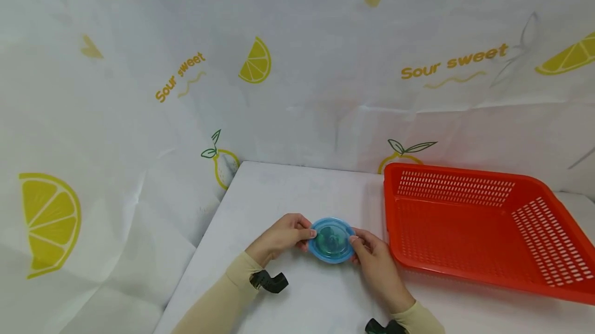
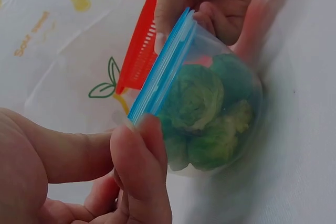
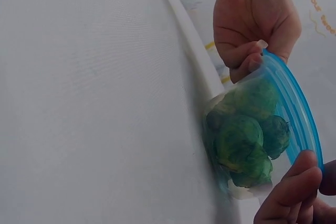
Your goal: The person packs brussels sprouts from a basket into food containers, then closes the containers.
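Note:
Between both hands is a small round see-through container [image 1: 331,240] with a blue lid [image 1: 327,258]. Green Brussels sprouts [image 2: 197,98] show through its wall in both wrist views. My left hand [image 1: 282,235] pinches the left side of the lid's rim, thumb on top and fingers beneath. On the opposite side, my right hand [image 1: 378,267] pinches the rim the same way. In the right wrist view the container's rounded bottom sits low over the white table [image 3: 105,103], with the lid edge [image 3: 299,108] between the two hands.
A large red plastic basket [image 1: 455,231] with slotted walls stands on the table just right of my right hand. Behind and to the left hangs a white sheet [image 1: 316,65] printed with lemons. Each wrist carries a black strap [image 1: 269,282].

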A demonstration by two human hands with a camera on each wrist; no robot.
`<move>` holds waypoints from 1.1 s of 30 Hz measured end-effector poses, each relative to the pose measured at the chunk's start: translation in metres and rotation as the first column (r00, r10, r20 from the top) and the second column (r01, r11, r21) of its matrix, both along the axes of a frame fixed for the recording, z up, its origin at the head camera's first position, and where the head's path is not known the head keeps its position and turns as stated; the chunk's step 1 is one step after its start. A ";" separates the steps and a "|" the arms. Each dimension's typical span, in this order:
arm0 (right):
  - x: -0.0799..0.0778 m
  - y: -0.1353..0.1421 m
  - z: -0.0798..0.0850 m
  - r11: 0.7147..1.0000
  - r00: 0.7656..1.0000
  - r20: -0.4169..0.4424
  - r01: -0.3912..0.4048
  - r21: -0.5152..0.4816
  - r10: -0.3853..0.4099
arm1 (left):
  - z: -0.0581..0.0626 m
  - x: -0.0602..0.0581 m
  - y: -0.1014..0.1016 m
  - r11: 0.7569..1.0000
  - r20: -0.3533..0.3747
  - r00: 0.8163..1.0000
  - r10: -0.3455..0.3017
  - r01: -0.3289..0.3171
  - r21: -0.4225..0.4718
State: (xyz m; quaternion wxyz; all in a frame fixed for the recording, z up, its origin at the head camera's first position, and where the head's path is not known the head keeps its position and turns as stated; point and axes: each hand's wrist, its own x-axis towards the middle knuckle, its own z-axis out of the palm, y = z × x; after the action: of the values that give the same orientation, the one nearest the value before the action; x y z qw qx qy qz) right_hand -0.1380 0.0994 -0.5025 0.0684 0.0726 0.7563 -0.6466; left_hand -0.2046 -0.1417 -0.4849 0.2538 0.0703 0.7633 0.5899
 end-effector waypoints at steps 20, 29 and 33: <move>-0.006 0.003 -0.002 0.998 0.999 0.046 0.007 -0.059 -0.004 | -0.001 -0.007 0.000 0.998 0.050 0.999 -0.001 -0.003 0.064; -0.002 0.003 0.002 0.999 0.998 0.059 0.022 -0.025 -0.021 | -0.001 -0.011 -0.004 0.998 0.044 0.998 -0.041 0.039 0.047; 0.016 0.007 0.008 0.996 0.993 0.112 -0.050 0.067 0.043 | 0.003 -0.009 -0.018 0.998 0.018 0.998 -0.063 0.064 -0.004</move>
State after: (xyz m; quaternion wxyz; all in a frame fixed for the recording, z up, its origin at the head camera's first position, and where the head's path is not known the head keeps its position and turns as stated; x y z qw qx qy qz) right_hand -0.1219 0.1068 -0.4945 0.1227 0.0929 0.7749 -0.6131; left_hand -0.2131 -0.1595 -0.4821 0.2793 0.0886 0.7599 0.5803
